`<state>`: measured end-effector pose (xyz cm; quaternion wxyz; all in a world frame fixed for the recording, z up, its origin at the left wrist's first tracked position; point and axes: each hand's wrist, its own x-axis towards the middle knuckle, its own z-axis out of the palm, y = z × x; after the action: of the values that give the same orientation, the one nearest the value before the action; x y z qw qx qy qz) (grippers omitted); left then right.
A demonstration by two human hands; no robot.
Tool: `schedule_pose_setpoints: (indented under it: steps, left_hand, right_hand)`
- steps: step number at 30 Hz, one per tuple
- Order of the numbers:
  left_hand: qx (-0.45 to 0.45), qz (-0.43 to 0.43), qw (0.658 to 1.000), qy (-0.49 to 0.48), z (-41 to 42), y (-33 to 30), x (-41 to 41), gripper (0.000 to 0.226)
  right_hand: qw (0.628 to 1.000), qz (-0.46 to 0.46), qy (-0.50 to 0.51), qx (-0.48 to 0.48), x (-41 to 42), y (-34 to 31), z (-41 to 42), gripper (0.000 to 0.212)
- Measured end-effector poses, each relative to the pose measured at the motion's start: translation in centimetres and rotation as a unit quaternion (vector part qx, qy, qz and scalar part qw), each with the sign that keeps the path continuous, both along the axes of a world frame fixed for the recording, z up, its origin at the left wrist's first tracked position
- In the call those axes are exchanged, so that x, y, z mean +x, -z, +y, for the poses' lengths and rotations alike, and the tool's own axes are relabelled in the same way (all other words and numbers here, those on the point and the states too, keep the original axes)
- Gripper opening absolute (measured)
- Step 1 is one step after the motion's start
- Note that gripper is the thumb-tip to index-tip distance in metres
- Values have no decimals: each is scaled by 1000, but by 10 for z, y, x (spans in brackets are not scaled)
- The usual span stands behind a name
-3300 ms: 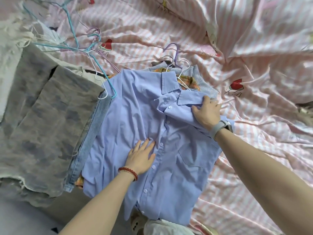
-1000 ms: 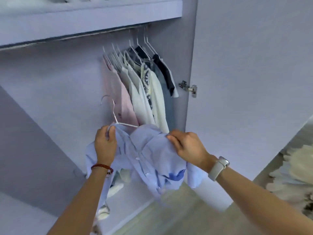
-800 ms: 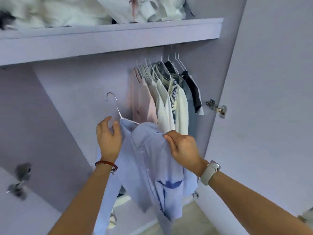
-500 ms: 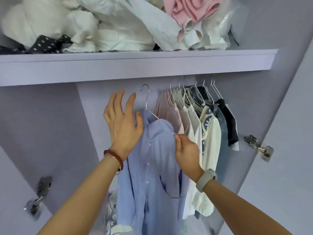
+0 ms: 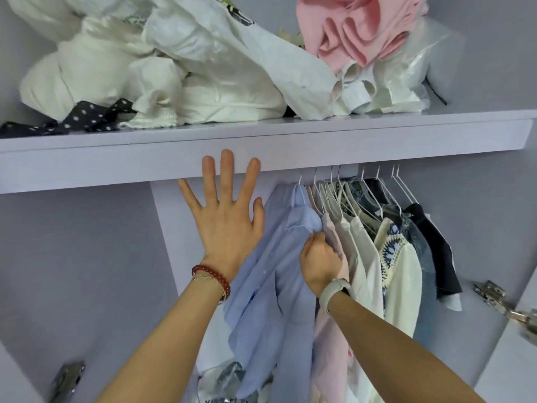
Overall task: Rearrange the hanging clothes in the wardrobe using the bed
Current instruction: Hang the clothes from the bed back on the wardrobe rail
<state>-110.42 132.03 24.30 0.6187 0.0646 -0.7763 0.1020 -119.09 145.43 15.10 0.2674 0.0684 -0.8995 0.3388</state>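
— So, where is the blue shirt (image 5: pixel 279 286) sitting right now?

— It is hanging inside the wardrobe, at the left end of the row of hung clothes (image 5: pixel 386 257), on a white wire hanger (image 5: pixel 302 190) whose hook is disappearing behind the shelf (image 5: pixel 377 141) edge. It is touching a pale pink garment (image 5: pixel 331 338) just to its right.

— And what are the hands doing?

— The left hand (image 5: pixel 226 219) is lifting up flat, fingers straight and spread wide, palm facing away toward the wardrobe's back panel; its fingertips are overlapping the front edge of the shelf. It is gripping nothing. A red bead bracelet (image 5: pixel 213 279) is circling that wrist. The right hand (image 5: pixel 319 260) is curling its fingers into the blue shirt at the shoulder, bunching the fabric. A pale watch band (image 5: pixel 334 292) is sitting on that wrist.

— What else is showing?

— Further right, cream, patterned, denim and dark pieces are hanging on more white hangers. On the shelf above, crumpled white clothing (image 5: pixel 162 71) is piling up, with a dark polka-dot cloth (image 5: pixel 87 117) at the left and a pink garment (image 5: pixel 357 33) at the right. Metal door hinges (image 5: pixel 499 298) are showing at the lower corners.
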Motion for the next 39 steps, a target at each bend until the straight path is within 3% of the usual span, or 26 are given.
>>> schedule_pose_setpoints:
  steps: [3, 9, 14, 17, 23, 26, 31, 36, 39]
  left_hand:
    - [-3, -4, 1000, -4, -3, -4, 0, 66]
    - [41, -58, 997, 5, 1, -3, 10, 72]
    - [132, -104, 982, 85, 30, 12, 25, 69]
    - [134, -162, 970, 120, 58, 39, 38, 63]
    - [135, -290, 931, 174, 127, 123, 72, 51]
    - [149, -380, 886, 218, 176, 177, 106, 54]
    - [111, -540, 772, 315, 269, 247, 166, 50]
    - [-26, -634, 646, 424, 383, 284, 220, 50]
    - [-121, -643, 565, 503, 455, 298, 276, 48]
  right_hand:
    - [999, -41, -11, 6, -2, 6, 3, 30]
    - [997, -29, -63, -27, 19, -1, 28, 27]
    - [990, 50, -127, -15, 61, -4, 66, 41]
    - [988, 101, -105, 57, 84, 3, 97, 45]
    - [995, -20, -18, 101, 147, 63, 178, 50]
    - [988, -112, 38, 99, 204, 113, 230, 47]
    - [954, -239, 176, 38, 316, 178, 311, 46]
    - [892, -303, 334, -23, 441, 215, 384, 44]
    - [828, -312, 457, -90, 528, 229, 412, 38]
